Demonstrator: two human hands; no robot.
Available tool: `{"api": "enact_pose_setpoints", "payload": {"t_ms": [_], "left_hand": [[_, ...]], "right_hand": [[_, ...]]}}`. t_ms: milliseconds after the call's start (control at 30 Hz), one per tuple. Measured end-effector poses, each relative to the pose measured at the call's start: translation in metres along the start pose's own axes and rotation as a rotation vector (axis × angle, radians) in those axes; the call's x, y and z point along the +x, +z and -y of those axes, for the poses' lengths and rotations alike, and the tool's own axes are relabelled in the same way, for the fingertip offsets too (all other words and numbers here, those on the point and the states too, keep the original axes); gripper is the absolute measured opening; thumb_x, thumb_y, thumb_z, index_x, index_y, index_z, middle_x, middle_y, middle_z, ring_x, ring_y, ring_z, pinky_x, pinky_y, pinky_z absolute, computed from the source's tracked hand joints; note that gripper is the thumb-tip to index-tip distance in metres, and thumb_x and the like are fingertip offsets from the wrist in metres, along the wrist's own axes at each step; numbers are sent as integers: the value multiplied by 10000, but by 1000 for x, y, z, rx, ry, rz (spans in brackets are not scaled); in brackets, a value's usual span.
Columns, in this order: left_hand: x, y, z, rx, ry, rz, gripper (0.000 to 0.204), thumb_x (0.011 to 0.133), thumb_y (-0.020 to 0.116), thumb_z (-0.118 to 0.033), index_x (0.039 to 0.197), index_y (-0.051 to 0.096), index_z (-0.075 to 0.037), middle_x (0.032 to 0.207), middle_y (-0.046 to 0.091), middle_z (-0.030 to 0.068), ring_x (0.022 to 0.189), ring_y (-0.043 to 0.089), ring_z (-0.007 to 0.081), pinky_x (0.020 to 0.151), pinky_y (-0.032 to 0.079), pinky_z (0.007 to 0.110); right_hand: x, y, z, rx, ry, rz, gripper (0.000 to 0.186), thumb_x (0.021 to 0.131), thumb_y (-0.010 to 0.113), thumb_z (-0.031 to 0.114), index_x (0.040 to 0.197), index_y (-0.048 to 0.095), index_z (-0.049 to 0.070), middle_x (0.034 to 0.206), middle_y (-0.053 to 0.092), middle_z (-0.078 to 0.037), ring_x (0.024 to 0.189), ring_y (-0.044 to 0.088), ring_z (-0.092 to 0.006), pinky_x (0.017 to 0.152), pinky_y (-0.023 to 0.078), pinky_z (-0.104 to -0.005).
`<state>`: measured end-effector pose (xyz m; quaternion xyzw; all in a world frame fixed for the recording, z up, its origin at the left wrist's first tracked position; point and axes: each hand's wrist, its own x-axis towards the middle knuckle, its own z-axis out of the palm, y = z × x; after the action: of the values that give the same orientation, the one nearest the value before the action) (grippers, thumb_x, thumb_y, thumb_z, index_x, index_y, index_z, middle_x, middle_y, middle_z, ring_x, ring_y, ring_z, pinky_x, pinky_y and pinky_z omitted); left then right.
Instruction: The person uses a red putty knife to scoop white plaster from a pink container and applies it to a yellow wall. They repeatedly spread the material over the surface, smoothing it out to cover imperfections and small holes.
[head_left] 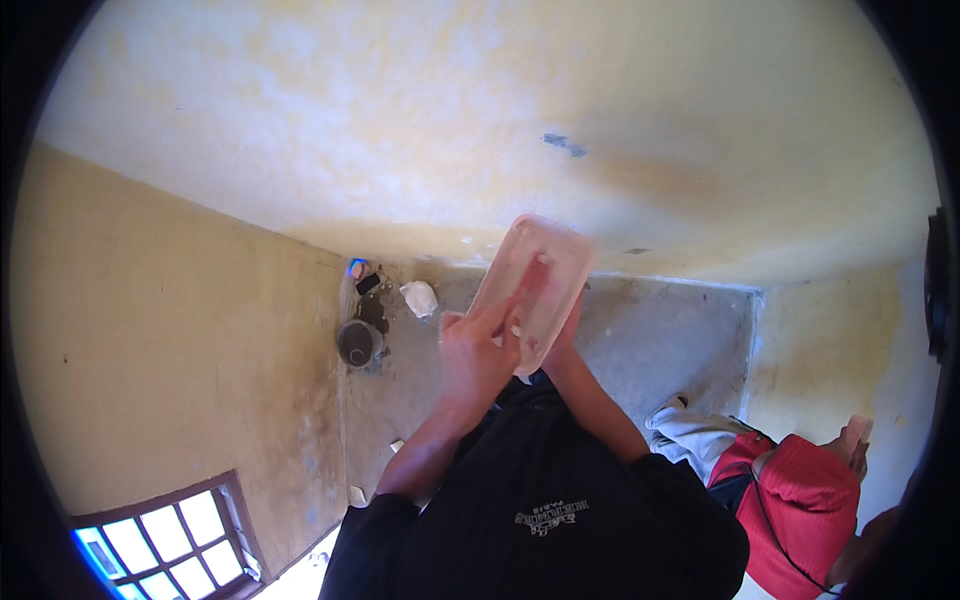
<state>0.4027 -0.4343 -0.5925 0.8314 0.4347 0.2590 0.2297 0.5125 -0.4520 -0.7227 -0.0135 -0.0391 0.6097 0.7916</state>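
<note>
A shallow, rectangular, translucent pink plastic container [563, 250] is held tilted in front of my chest, above the floor. My right hand [571, 325] grips its right side near the lower end, its fingers mostly hidden behind it. Over the container's lower left part reaches my left hand [478, 350], its fingers bent inward at the tray. A small whitish bit shows by those fingertips, but blur hides what they pinch. Inside the container runs a reddish streak, with small pale bits along it.
Ahead rises a patchy yellow wall [400, 120]. In the left corner stand a dark bucket [357, 343] and a white bag [419, 298] on the grey floor [640, 330]. A person in red [800, 490] is at the right, holding a pinkish block [858, 430]. A barred window [165, 540] is lower left.
</note>
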Motion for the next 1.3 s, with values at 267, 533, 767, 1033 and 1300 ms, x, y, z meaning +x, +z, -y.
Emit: {"api": "enact_pose_setpoints", "payload": {"t_ms": [267, 533, 767, 1033, 1300], "left_hand": [[4, 4, -8, -19, 13, -42, 56, 799, 687, -75, 774, 638, -65, 629, 591, 66, 547, 561, 267, 641, 357, 388], [7, 6, -5, -55, -1, -51, 77, 826, 694, -77, 781, 649, -34, 595, 546, 86, 538, 535, 251, 630, 368, 379], [12, -38, -2, -38, -22, -104, 142, 820, 703, -66, 959, 725, -55, 666, 609, 50, 569, 544, 201, 654, 356, 364], [1, -25, 12, 193, -40, -74, 186, 818, 678, -70, 998, 718, -89, 790, 681, 54, 627, 594, 234, 685, 346, 378], [-20, -14, 18, 254, -160, -68, 153, 844, 654, -102, 984, 716, -102, 859, 697, 71, 633, 583, 258, 709, 336, 373]], "right_hand": [[-6, 11, 1, -173, 12, -224, 742, 976, 262, 708, 1475, 404, 178, 1416, 513, -57, 1275, 518, -248, 1069, 439, -426], [-6, 8, -3, -162, 0, -241, 769, 972, 258, 715, 1491, 388, 163, 1452, 496, -62, 1306, 506, -261, 1103, 414, -436], [-5, 9, 4, -117, 51, -325, 806, 951, 281, 742, 1485, 397, 149, 1432, 517, -79, 1278, 536, -276, 1080, 440, -468], [-1, 13, -7, -133, 68, -342, 757, 967, 306, 711, 1475, 407, 157, 1425, 525, -76, 1268, 547, -260, 1070, 453, -449], [-2, 9, -15, -81, 122, -311, 767, 961, 300, 722, 1472, 408, 161, 1415, 530, -75, 1263, 546, -261, 1065, 456, -450]]}}
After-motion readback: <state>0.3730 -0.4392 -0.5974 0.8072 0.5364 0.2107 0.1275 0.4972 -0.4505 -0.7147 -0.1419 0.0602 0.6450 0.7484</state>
